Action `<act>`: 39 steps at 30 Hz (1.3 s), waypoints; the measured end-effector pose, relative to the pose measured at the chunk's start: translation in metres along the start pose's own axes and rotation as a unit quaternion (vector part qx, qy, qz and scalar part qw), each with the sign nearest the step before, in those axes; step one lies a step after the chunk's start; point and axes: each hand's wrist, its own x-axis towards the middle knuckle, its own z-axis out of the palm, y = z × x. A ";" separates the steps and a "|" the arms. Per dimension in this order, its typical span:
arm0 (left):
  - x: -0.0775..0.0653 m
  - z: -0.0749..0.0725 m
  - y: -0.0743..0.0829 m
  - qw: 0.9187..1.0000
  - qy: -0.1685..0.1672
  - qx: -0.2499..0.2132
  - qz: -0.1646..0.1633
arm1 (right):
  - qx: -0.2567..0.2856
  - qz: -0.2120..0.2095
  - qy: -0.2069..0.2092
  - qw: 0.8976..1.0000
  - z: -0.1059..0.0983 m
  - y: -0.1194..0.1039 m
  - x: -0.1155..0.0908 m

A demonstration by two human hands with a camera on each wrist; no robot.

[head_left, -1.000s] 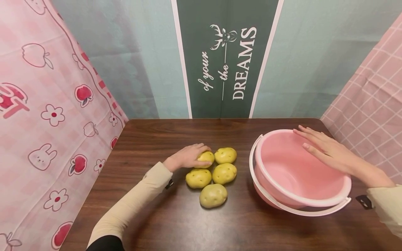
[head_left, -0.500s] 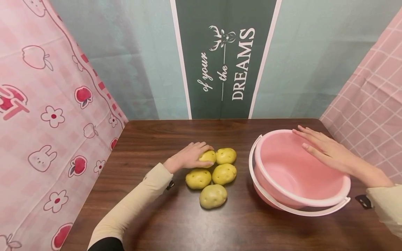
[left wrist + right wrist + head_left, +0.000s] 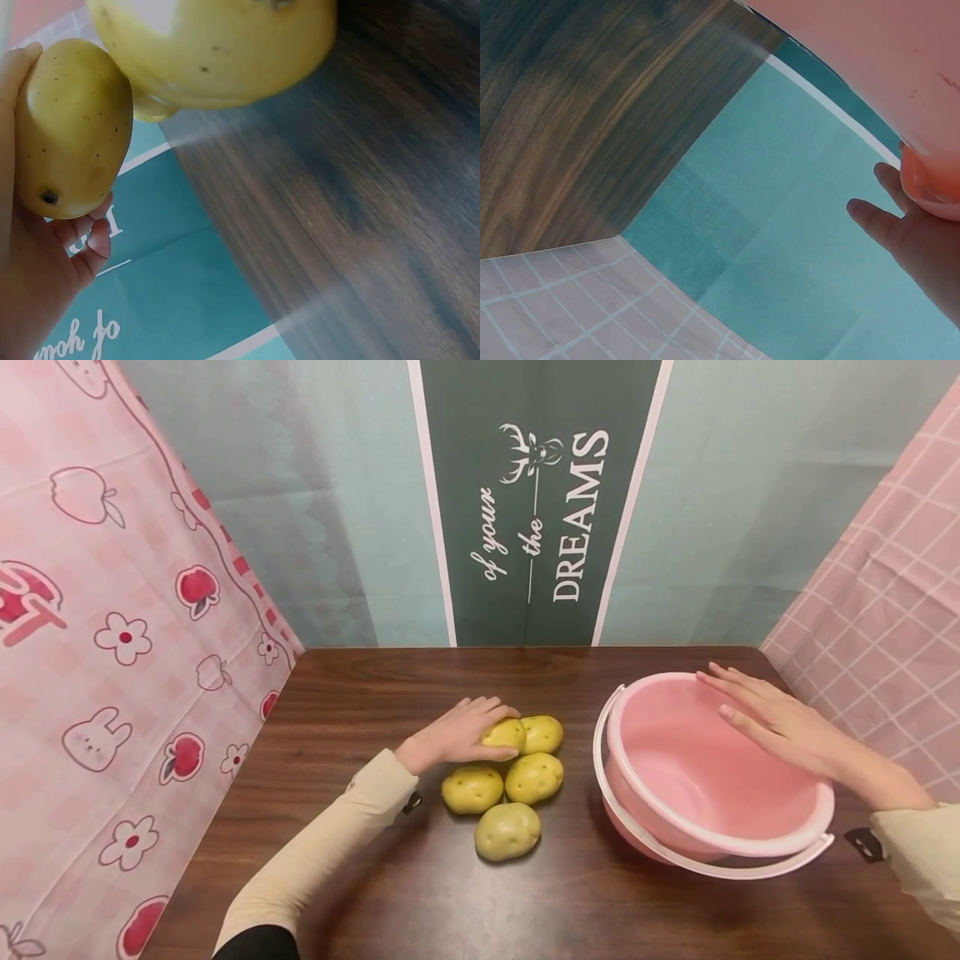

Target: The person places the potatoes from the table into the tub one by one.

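Observation:
My left hand (image 3: pixel 461 732) grips a yellow potato (image 3: pixel 504 737), thumb on the near side and fingers over the far side. The left wrist view shows this potato (image 3: pixel 73 127) between thumb and fingers. It overlaps another potato (image 3: pixel 543 734) at the back right. Closer in lie a left potato (image 3: pixel 472 790), a right potato (image 3: pixel 535 778) and a greener front potato (image 3: pixel 507 832). My right hand (image 3: pixel 787 722) rests on the far right rim of a pink bucket (image 3: pixel 675 727), fingers straight. The bucket leans with its mouth toward me.
The bucket's pale handle (image 3: pixel 731 869) hangs down on its near side. Everything stands on a dark wooden table (image 3: pixel 360 685). Patterned pink cloth (image 3: pixel 112 568) borders the left, checked pink cloth (image 3: pixel 892 577) the right, and a green cloth (image 3: pixel 525 618) the back.
My left hand has shifted slightly right with its potato, which now covers part of the back right potato. The right hand and bucket have hardly moved.

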 end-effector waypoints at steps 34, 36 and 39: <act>0.029 -0.018 0.026 0.997 0.053 -0.049 0.031 | 0.003 0.009 -0.004 1.000 -0.001 -0.001 0.002; 0.031 -0.021 0.027 0.996 0.058 -0.049 0.035 | 0.001 0.006 -0.001 1.000 -0.001 -0.001 0.002; 0.034 -0.025 0.029 0.996 0.070 -0.045 0.038 | 0.000 0.003 0.000 1.000 -0.002 -0.001 0.003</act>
